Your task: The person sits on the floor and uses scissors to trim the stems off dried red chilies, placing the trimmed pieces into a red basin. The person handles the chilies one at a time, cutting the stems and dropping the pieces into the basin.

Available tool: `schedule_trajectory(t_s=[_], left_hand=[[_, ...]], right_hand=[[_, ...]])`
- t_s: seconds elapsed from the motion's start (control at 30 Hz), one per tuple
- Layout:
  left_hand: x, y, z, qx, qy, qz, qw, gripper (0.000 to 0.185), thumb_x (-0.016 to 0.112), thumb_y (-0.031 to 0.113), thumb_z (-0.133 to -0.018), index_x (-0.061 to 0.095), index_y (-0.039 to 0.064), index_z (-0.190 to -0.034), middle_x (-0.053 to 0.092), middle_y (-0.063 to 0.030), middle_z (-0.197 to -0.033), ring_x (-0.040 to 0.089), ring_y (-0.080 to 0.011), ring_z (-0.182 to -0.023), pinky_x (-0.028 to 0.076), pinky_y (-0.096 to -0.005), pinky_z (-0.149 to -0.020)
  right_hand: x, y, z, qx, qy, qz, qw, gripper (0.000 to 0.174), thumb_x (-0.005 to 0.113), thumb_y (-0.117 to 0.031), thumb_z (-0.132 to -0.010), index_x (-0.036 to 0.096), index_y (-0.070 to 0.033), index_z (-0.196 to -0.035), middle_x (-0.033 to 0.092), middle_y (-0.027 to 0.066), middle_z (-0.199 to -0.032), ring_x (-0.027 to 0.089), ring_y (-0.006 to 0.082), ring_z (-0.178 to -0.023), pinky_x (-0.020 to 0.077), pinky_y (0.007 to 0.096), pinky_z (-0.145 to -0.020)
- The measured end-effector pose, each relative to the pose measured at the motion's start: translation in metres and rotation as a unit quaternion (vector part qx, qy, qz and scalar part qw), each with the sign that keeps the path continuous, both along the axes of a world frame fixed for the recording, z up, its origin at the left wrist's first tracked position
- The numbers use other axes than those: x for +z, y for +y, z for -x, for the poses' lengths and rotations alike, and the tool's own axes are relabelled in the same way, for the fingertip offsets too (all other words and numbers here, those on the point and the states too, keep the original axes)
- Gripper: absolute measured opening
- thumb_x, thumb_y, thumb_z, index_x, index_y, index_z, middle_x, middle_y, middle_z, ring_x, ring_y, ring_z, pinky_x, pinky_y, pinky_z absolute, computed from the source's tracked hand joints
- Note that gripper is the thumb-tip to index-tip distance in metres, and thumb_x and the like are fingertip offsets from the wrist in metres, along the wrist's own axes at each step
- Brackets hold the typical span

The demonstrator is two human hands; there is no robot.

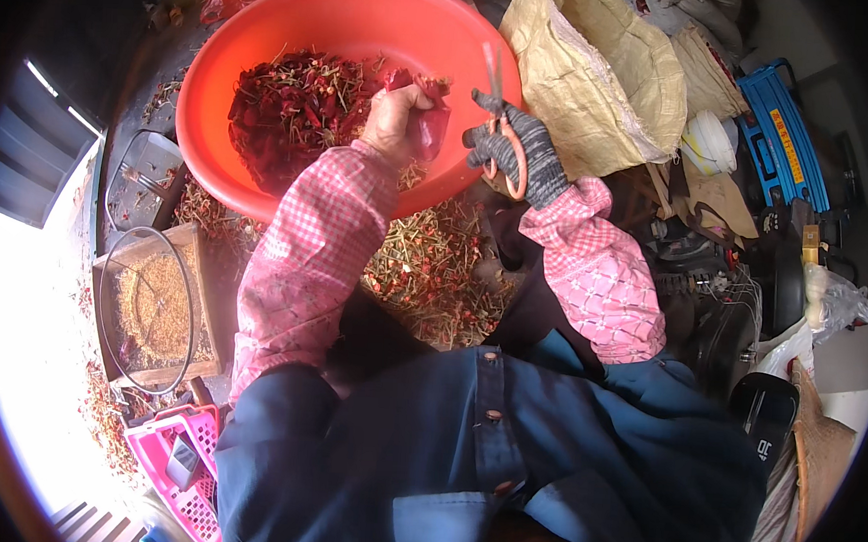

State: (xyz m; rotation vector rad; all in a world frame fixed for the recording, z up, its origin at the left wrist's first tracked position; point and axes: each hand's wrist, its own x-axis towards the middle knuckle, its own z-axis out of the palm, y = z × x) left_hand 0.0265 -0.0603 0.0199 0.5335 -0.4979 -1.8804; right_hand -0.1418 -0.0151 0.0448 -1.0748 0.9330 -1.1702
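Note:
Inside a large orange-red plastic basin (213,134) lies a heap of dried red chili peppers (295,109) with their stems. My left hand (394,122), bare, is closed around a few red chili peppers (428,127) over the basin's right half. A grey knitted glove covers my right hand (521,147), which grips a pair of scissors (517,161) with orange handles near the basin's right rim. The scissor blades point up and look slightly parted, though blurred. A gap separates the blades from the peppers in my left hand.
Cut stems and pepper scraps (434,271) cover the floor below the basin. A woven sack (599,73) stands open at right, near a blue case (783,135). On the left are a wooden tray (208,296) of seeds and a pink plastic basket (197,509).

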Motion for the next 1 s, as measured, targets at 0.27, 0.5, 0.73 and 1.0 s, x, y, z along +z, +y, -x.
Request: schedule_trajectory(t_s=[0.27,0.5,0.73,1.0], left_hand=[[-0.036,-0.007,0.023,-0.011,0.125,-0.073,0.989,0.011,0.050,0.007,-0.072,0.054,0.001,-0.080,0.059,-0.0093,-0.078,0.058,-0.0225,-0.071,0.049,-0.0353,-0.070],[-0.046,-0.004,0.027,-0.035,0.091,-0.124,0.987,0.013,0.049,0.020,-0.079,0.053,0.008,-0.082,0.054,-0.0039,-0.075,0.052,-0.0157,-0.073,0.043,-0.0291,-0.069],[-0.027,0.013,0.031,-0.057,0.177,-0.011,0.983,0.032,0.056,0.036,-0.077,0.056,0.011,-0.097,0.058,-0.0025,-0.096,0.050,-0.0214,-0.095,0.036,-0.0392,-0.087],[-0.039,-0.010,0.006,-0.226,-0.319,0.177,0.903,0.033,0.056,0.026,-0.077,0.054,-0.001,-0.097,0.060,-0.0117,-0.087,0.060,-0.0224,-0.078,0.052,-0.0359,-0.060]], right_hand=[[0.006,-0.001,-0.016,-0.063,0.258,0.127,0.956,0.037,0.055,-0.014,-0.080,0.046,-0.002,-0.114,0.052,0.0038,-0.085,0.054,0.0112,-0.064,0.0450,0.0224,-0.051],[-0.015,-0.002,-0.049,-0.133,0.591,0.208,0.768,0.034,0.056,-0.019,-0.076,0.048,-0.004,-0.105,0.058,0.0152,-0.074,0.059,0.0243,-0.066,0.0464,0.0349,-0.059],[-0.013,-0.013,-0.029,-0.174,0.418,0.241,0.858,0.025,0.047,-0.024,-0.081,0.053,-0.007,-0.098,0.059,0.0120,-0.070,0.058,0.0263,-0.062,0.0461,0.0366,-0.057],[0.125,-0.061,0.164,-0.147,0.735,0.145,0.645,0.052,0.056,-0.016,-0.072,0.036,-0.001,-0.118,0.040,0.0192,-0.111,0.044,0.0262,-0.099,0.0379,0.0331,-0.084]])
